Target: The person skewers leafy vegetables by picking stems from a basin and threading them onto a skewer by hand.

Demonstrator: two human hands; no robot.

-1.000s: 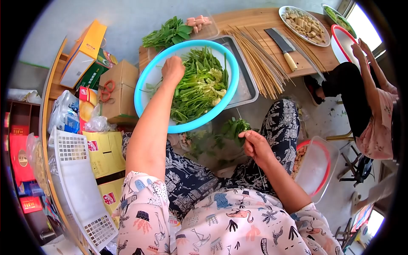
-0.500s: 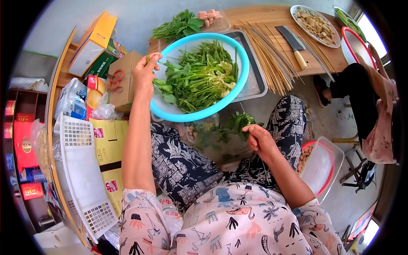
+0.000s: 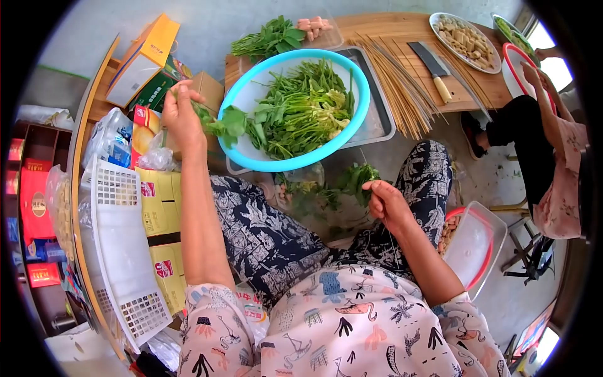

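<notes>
In my left hand (image 3: 184, 119), left of the blue-rimmed basin (image 3: 226, 103), is a leafy green sprig (image 3: 229, 125); its leaves trail over the basin's edge. Loose leafy greens (image 3: 301, 113) with pale stems fill the basin. Below its right side, my right hand (image 3: 388, 204) is closed around a thin skewer (image 3: 392, 244) that runs past my palm toward my lap. Bunched green leaves (image 3: 358, 181) sit on the skewer just above my fingertips.
Bare skewers (image 3: 396, 88), a cleaver (image 3: 430, 66) and a plate of tofu-like pieces (image 3: 465, 41) lie on the wooden table. Another person (image 3: 553, 144) sits at the right. A white plastic basket (image 3: 119, 251) and yellow boxes (image 3: 166, 267) stand at my left.
My left hand has moved left and slightly down, drawing the sprig away from the basin's pile. My right hand has barely shifted and keeps its grip.
</notes>
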